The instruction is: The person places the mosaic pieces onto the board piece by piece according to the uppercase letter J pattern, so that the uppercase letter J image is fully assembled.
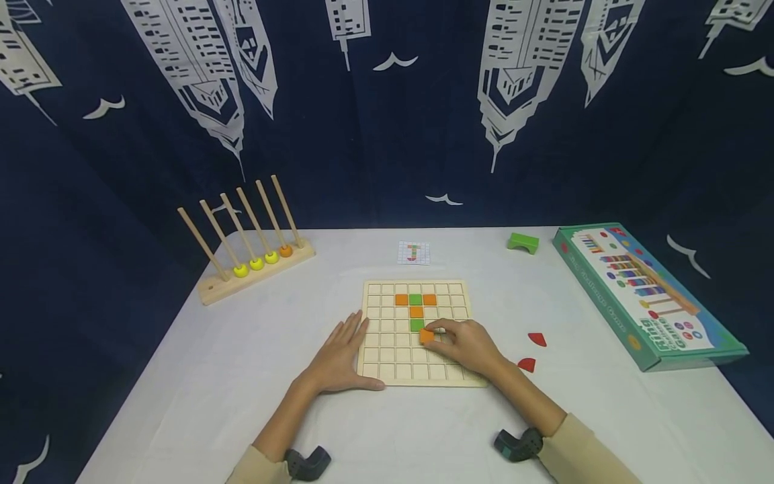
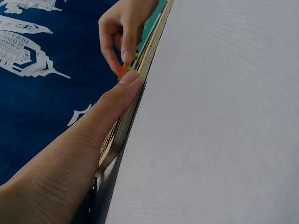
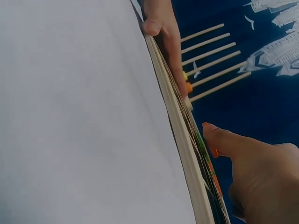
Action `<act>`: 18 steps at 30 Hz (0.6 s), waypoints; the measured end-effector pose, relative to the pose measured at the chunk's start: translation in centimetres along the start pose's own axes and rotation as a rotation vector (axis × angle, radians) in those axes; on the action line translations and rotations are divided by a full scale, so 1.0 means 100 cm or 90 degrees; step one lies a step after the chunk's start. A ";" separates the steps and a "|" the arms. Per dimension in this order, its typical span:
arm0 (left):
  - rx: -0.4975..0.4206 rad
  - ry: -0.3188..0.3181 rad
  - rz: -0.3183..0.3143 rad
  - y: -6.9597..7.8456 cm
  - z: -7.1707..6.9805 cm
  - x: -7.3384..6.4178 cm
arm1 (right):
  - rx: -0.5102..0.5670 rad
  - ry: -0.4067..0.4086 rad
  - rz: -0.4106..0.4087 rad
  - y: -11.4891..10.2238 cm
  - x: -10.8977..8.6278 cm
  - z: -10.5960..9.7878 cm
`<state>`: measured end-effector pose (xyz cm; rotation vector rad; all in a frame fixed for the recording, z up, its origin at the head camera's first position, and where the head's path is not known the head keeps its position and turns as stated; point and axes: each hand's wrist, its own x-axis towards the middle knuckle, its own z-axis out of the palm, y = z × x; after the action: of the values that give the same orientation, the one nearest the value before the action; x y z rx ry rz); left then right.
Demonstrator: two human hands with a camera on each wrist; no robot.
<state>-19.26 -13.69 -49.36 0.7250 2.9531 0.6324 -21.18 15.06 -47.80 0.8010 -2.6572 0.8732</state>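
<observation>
Clock bearings as read in the head view.

Orange square tile (image 1: 426, 337): over the wooden grid board (image 1: 387, 355), contact with it impossible to tell; no evident long axis.

Right hand (image 1: 462, 344): narrowed to a pinch, thumb and fingertips gripping the orange square tile at 9 o'clock; nearer of the pair.

Left hand (image 1: 341, 354): spread wide, nothing held, set against the board's 9 o'clock edge; orange square tile well apart, at 3 o'clock.

Governing relation, by judgement: orange square tile just beside the lower green tile (image 1: 417, 325), between 4 and 5 o'clock from it; the cell directly below that green tile at about 9 o'clock from the pinched piece.

Grid-pattern card (image 1: 406, 255): beyond the board, 12 o'clock.

Red pieces (image 1: 537, 339): two, outside the board, 3 to 4 o'clock.
</observation>
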 end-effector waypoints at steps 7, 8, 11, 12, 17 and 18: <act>-0.002 -0.003 -0.005 0.000 -0.001 -0.001 | -0.005 -0.017 -0.008 -0.006 0.007 0.010; -0.003 -0.002 -0.005 0.000 -0.001 -0.001 | -0.011 -0.018 -0.009 -0.006 0.007 0.010; -0.003 -0.001 -0.006 0.000 -0.001 -0.001 | -0.022 -0.020 -0.011 -0.006 0.007 0.011; -0.001 -0.002 -0.007 0.000 -0.001 -0.001 | -0.024 -0.019 -0.013 -0.006 0.007 0.011; 0.004 -0.007 -0.010 0.000 -0.001 -0.001 | -0.024 -0.017 -0.018 -0.005 0.007 0.011; 0.004 -0.008 -0.011 0.000 -0.001 -0.001 | -0.024 -0.017 -0.018 -0.005 0.007 0.012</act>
<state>-19.19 -13.75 -49.30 0.7014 2.9478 0.6150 -21.53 13.76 -48.25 0.8448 -2.6703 0.8091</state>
